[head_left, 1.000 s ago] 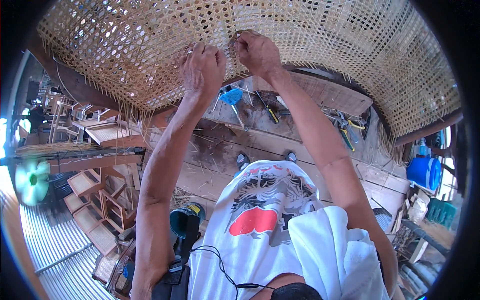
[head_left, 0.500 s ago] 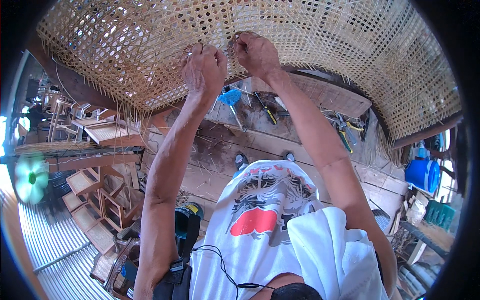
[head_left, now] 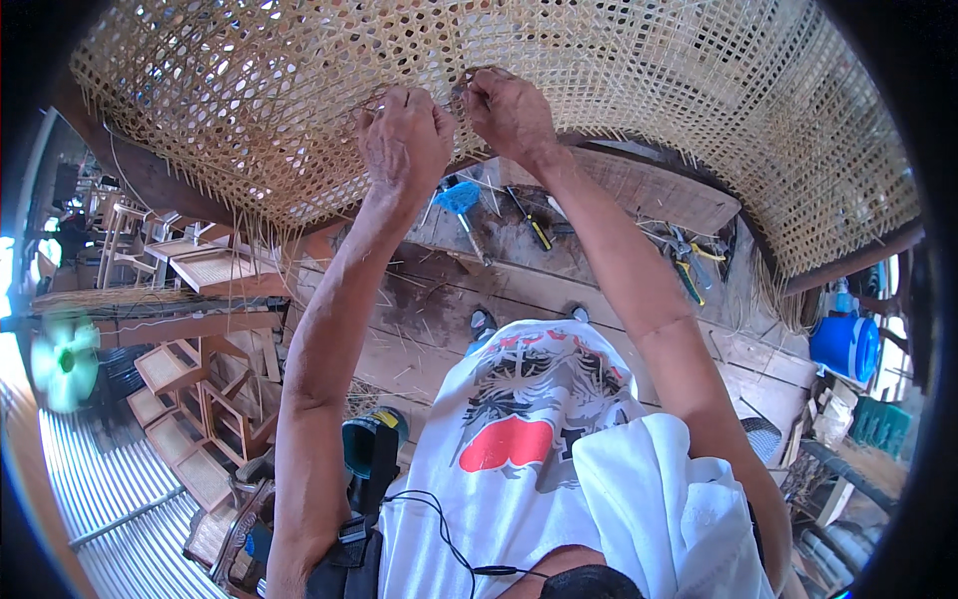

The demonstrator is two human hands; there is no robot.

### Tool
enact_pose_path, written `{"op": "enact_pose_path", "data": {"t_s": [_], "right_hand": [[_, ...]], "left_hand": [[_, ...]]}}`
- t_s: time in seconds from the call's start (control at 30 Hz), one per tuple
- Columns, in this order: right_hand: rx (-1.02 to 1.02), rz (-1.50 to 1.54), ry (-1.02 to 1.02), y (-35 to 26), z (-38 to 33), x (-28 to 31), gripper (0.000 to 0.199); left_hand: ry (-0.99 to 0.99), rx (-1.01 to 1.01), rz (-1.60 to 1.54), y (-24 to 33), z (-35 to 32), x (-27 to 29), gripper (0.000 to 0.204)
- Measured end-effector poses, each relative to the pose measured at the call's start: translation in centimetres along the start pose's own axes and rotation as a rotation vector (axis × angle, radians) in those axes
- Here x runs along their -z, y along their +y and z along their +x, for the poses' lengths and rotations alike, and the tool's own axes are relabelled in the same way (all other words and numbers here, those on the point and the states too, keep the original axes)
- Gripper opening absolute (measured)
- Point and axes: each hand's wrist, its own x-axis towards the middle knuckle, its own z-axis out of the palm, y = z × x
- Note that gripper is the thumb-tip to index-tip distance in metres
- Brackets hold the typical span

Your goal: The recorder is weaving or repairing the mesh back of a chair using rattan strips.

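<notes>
A large sheet of open-weave cane webbing (head_left: 619, 90) spans the top of the view on a dark wooden frame (head_left: 659, 165). Both my hands are raised to its near edge, close together. My left hand (head_left: 404, 140) is closed, its fingers pinching a thin cane strand (head_left: 374, 100) at the weave. My right hand (head_left: 509, 110) is closed too, pinching the weave just to the right. Loose cane ends hang from the webbing's lower left edge. My white printed shirt fills the lower middle.
Below lie a wooden plank floor (head_left: 449, 299) with a blue-handled tool (head_left: 461, 200), a screwdriver (head_left: 534, 228) and pliers (head_left: 689, 265). Stacked wooden chair frames (head_left: 190, 369) stand at left beside a green fan (head_left: 62, 359). A blue bucket (head_left: 843, 344) sits at right.
Both hands have stayed at the same spot on the weave, shifting only slightly as the fingers work the strand. The view has drifted a little.
</notes>
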Motion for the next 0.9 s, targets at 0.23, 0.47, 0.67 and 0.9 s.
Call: {"op": "enact_pose_path", "data": {"t_s": [0.23, 0.47, 0.67, 0.9], "right_hand": [[0.04, -0.055, -0.084, 0.5, 1.0, 0.6, 0.019], [0.102, -0.044, -0.103, 1.1, 1.4, 0.6, 0.022], [0.168, -0.019, -0.047, 1.4, 1.2, 0.5, 0.021], [0.182, 0.006, -0.005, 1.3, 0.9, 0.4, 0.018]], "left_hand": [[-0.013, 0.086, -0.027, 0.6, -0.3, -0.2, 0.014], [-0.024, 0.093, -0.019, 0.9, -0.1, -0.1, 0.016], [-0.024, 0.087, -0.002, 0.8, 0.1, -0.5, 0.016], [-0.005, 0.075, 0.043, 1.1, 0.1, -0.8, 0.016]]}}
